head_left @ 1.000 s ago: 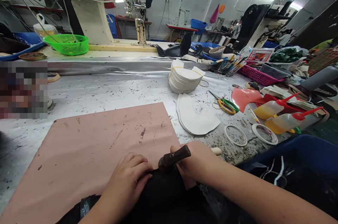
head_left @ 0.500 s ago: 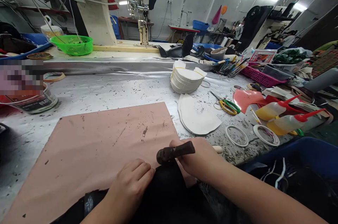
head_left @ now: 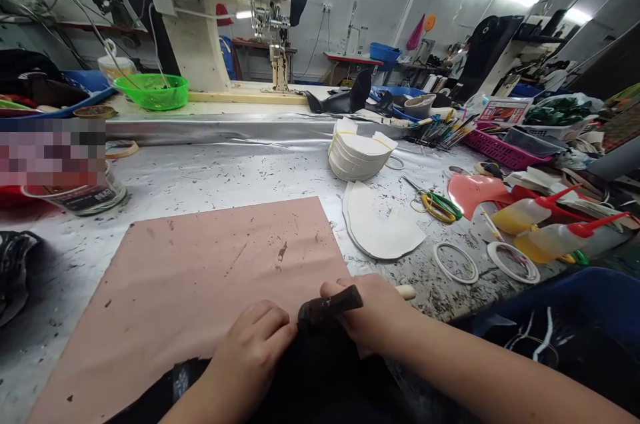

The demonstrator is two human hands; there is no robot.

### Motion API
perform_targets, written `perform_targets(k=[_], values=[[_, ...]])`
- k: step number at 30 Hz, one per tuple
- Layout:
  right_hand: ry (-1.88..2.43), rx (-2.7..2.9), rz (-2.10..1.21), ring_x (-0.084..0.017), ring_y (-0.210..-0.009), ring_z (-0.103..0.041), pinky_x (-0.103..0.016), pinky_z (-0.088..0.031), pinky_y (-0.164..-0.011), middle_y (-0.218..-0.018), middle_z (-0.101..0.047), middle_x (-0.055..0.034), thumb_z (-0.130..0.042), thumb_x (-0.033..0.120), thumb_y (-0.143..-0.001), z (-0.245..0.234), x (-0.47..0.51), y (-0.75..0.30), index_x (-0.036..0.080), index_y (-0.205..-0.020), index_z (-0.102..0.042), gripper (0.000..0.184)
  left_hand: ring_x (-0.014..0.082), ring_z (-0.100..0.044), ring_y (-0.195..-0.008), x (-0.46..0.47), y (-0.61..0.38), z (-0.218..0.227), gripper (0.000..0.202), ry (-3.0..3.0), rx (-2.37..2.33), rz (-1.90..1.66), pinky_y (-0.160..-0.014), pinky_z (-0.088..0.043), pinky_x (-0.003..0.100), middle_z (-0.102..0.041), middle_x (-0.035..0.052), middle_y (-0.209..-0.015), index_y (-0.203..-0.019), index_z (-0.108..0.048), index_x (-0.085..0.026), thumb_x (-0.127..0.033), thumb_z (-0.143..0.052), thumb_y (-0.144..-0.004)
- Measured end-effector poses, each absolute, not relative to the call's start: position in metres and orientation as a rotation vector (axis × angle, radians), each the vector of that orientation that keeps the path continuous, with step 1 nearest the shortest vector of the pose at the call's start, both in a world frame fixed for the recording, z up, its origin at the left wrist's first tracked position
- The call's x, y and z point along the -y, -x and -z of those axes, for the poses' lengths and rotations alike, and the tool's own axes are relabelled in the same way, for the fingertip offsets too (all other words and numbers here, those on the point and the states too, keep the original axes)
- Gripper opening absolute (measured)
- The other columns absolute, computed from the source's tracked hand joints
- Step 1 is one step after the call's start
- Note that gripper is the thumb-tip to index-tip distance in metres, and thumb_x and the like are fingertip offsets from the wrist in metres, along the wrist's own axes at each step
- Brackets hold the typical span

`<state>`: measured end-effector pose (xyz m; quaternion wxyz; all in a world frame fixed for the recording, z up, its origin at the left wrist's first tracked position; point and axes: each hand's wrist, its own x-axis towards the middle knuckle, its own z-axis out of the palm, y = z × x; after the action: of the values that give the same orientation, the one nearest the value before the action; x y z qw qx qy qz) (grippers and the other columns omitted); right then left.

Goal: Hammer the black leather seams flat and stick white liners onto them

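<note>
On the silver counter, the work looks part way along, I think. A big pink sheet lies flat on it. The black piece seems to be the thing being worked on, and the hammer is right at its edge, so I would guess that the hammering is not done. How much is done and how much is left, I cannot tell, because the arms and the bottom of the picture hide a lot of the black piece. The white stack and the flat white piece lie farther back, with no hand on them.

The black piece is low in front, partly over the near part of the pink sheet. Its top edge comes up between the two hands, which are near each other but apart. The left hand has its fingers bent down at that edge; I cannot tell if they pinch it. The right hand is wrapped around the handle of the hammer. The hammer's head is tilted, just beside the left fingertips.
</note>
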<state>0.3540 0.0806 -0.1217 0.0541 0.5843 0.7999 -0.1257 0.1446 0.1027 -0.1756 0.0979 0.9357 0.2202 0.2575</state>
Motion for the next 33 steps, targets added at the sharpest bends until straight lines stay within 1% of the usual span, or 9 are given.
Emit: perform_targets(k=[3, 7, 13, 16, 18, 23, 25, 30, 33], values=[[-1.727, -2.468, 0.301, -0.017, -0.06, -0.057, -0.028, -0.019, -0.048, -0.069, -0.065, -0.0016, -0.054, 0.016, -0.076, 0.121, -0.081, -0.353, 0.021, -0.082, -0.057, 0.008, 0.0174, -0.054, -0.068, -0.102, -0.143, 0.171, 0.028, -2.794, -0.703, -0.663, -0.059, -0.046, 0.028, -0.059, 0.0029, -0.073, -0.084, -0.06, -0.018, -0.003, -0.036, -0.085], [-1.666, -2.475, 0.315, -0.018, -0.056, -0.058, -0.028, -0.018, -0.045, -0.066, -0.064, -0.0014, -0.056, 0.021, -0.077, 0.12, -0.083, -0.35, 0.021, -0.081, -0.057, 0.004, 0.0161, -0.056, -0.068, -0.102, -0.136, 0.171, 0.028, -2.672, -0.802, -0.507, -0.058, -0.048, 0.026, -0.059, 0.0025, -0.076, -0.086, -0.059, -0.02, -0.005, -0.035, -0.083], [-1.638, -2.546, 0.186, -0.018, -0.059, -0.059, -0.028, -0.02, -0.046, -0.069, -0.065, -0.0015, -0.052, 0.016, -0.08, 0.112, -0.086, -0.34, 0.021, -0.082, -0.057, 0.008, 0.0169, -0.058, -0.071, -0.09, -0.133, 0.178, 0.028, -2.853, -0.762, -0.66, -0.064, -0.05, 0.028, -0.062, 0.0049, -0.08, -0.088, -0.059, -0.016, -0.002, -0.035, -0.085], [-1.528, -2.544, 0.23, -0.019, -0.061, -0.061, -0.028, -0.023, -0.047, -0.072, -0.067, -0.0034, -0.05, 0.015, -0.083, 0.107, -0.088, -0.335, 0.02, -0.085, -0.058, 0.01, 0.019, -0.059, -0.073, -0.08, -0.13, 0.173, 0.034, -3.097, -0.684, -0.637, -0.066, -0.051, 0.03, -0.066, 0.0071, -0.085, -0.092, -0.06, -0.014, 0.001, -0.033, -0.079], [-1.495, -2.514, 0.234, -0.02, -0.063, -0.061, -0.027, -0.025, -0.047, -0.074, -0.068, -0.0043, -0.05, 0.015, -0.083, 0.105, -0.089, -0.333, 0.019, -0.086, -0.059, 0.01, 0.0211, -0.061, -0.079, -0.075, -0.126, 0.17, 0.037, -3.21, -0.649, -0.609, -0.069, -0.051, 0.032, -0.068, 0.0081, -0.091, -0.096, -0.061, -0.014, 0.0, -0.032, -0.077], [-1.584, -2.51, 0.334, -0.018, -0.06, -0.06, -0.027, -0.027, -0.048, -0.069, -0.067, -0.0008, -0.052, 0.015, -0.077, 0.107, -0.092, -0.33, 0.023, -0.085, -0.061, 0.014, 0.0216, -0.061, -0.088, -0.073, -0.115, 0.166, 0.036, -3.189, -0.559, -0.588, -0.074, -0.051, 0.032, -0.068, 0.0084, -0.1, -0.101, -0.06, -0.014, -0.003, -0.034, -0.08], [-1.558, -2.475, 0.373, -0.018, -0.061, -0.06, -0.027, -0.026, -0.049, -0.067, -0.067, -0.0012, -0.055, 0.012, -0.072, 0.108, -0.093, -0.329, 0.022, -0.081, -0.063, 0.016, 0.0208, -0.061, -0.085, -0.075, -0.113, 0.165, 0.036, -3.134, -0.55, -0.603, -0.072, -0.052, 0.031, -0.068, 0.0086, -0.096, -0.103, -0.06, -0.014, -0.004, -0.033, -0.081], [-1.575, -2.493, 0.383, -0.018, -0.059, -0.059, -0.027, -0.023, -0.047, -0.068, -0.067, -0.0019, -0.053, 0.013, -0.073, 0.104, -0.092, -0.322, 0.021, -0.081, -0.063, 0.015, 0.0192, -0.06, -0.068, -0.074, -0.116, 0.165, 0.034, -3.088, -0.545, -0.715, -0.061, -0.051, 0.03, -0.067, 0.0075, -0.08, -0.098, -0.06, -0.013, -0.004, -0.03, -0.085], [-1.522, -2.498, 0.42, -0.017, -0.061, -0.059, -0.027, -0.022, -0.048, -0.069, -0.068, -0.0019, -0.054, 0.01, -0.068, 0.105, -0.091, -0.319, 0.02, -0.077, -0.063, 0.017, 0.0181, -0.06, -0.066, -0.072, -0.116, 0.169, 0.034, -3.04, -0.543, -0.798, -0.06, -0.05, 0.028, -0.067, 0.0068, -0.077, -0.094, -0.06, -0.012, -0.003, -0.029, -0.086]])
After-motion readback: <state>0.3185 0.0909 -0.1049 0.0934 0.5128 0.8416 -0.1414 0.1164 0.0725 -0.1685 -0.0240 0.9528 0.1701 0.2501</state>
